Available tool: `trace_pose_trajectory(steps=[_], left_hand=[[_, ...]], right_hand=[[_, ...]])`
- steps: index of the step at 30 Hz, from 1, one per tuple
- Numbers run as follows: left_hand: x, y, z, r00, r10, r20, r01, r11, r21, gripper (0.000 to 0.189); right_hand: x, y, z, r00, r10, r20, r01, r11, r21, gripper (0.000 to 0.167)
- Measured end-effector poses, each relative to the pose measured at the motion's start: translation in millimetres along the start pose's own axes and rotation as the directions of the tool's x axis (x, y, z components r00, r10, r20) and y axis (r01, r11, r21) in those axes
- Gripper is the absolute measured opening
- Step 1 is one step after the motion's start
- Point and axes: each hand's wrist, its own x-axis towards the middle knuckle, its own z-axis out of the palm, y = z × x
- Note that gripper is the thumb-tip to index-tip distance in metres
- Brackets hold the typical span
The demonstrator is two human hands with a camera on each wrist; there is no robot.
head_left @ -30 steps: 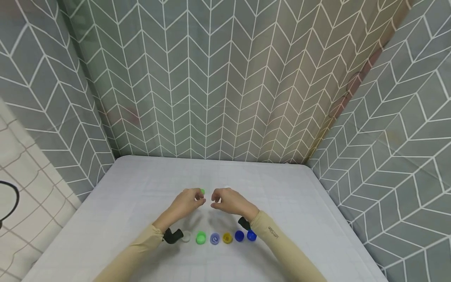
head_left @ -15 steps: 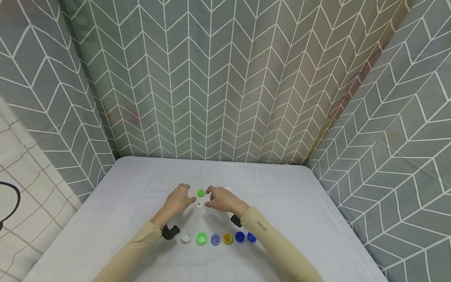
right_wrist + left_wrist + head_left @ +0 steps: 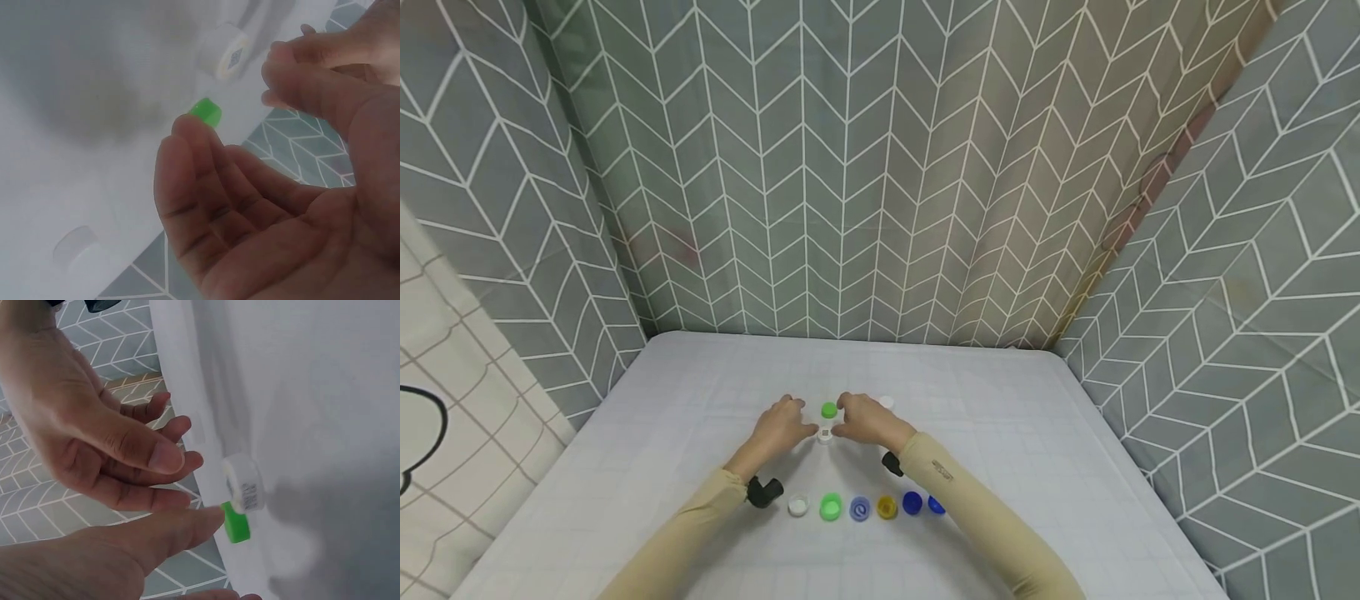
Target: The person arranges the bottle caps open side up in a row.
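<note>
A small round white container (image 3: 825,434) with a square printed code on its upper face sits on the table between my two hands. Just beyond it lies a green round cap (image 3: 829,410). My left hand (image 3: 777,429) is on the left side, its thumb extended toward the white container. On the other side, my right hand (image 3: 871,421) has its fingers loosely bent, thumb tip close to the same container. Both wrist views show the printed white container (image 3: 247,487) and the green cap (image 3: 206,112) in front of the fingers. Neither hand grips anything.
Nearer me, a row holds a white cap (image 3: 797,505), a green one (image 3: 831,507), a light purple one (image 3: 860,508), a yellow one (image 3: 887,507) and two blue ones (image 3: 912,502). Another white piece (image 3: 887,403) lies behind my right hand. Patterned curtains surround the white-covered table (image 3: 730,375).
My hands, close together at first with fingers bent, have spread apart, bringing the white container and the green cap into sight. Lately my right hand has shifted slightly left; the left has stayed nearly still.
</note>
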Motion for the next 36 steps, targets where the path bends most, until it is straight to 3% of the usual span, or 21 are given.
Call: trace_pose_trajectory(steps=[6,12,22,36], left_hand=[[2.1,-1.6,6.9,1.0,0.006,0.022,-0.007,1.0,0.011,0.065],[1.7,-2.1,8.4,0.999,0.014,0.045,-0.013,1.0,-0.024,0.042],[-0.1,2.1,8.5,0.996,0.031,0.08,-0.024,0.996,-0.091,0.021],[0.6,4.1,16.4,0.997,0.053,0.056,-0.048,0.994,-0.094,0.025]], right_hand=[[7.4,-2,7,0.999,0.043,0.015,-0.042,0.999,-0.017,0.047],[12.0,-4,14,0.996,0.068,0.055,-0.067,0.998,-0.019,0.042],[17.1,-5,19,0.997,0.011,0.081,-0.008,0.999,-0.044,0.026],[11.3,-2,21,0.998,-0.053,0.032,0.057,0.99,-0.128,0.024]])
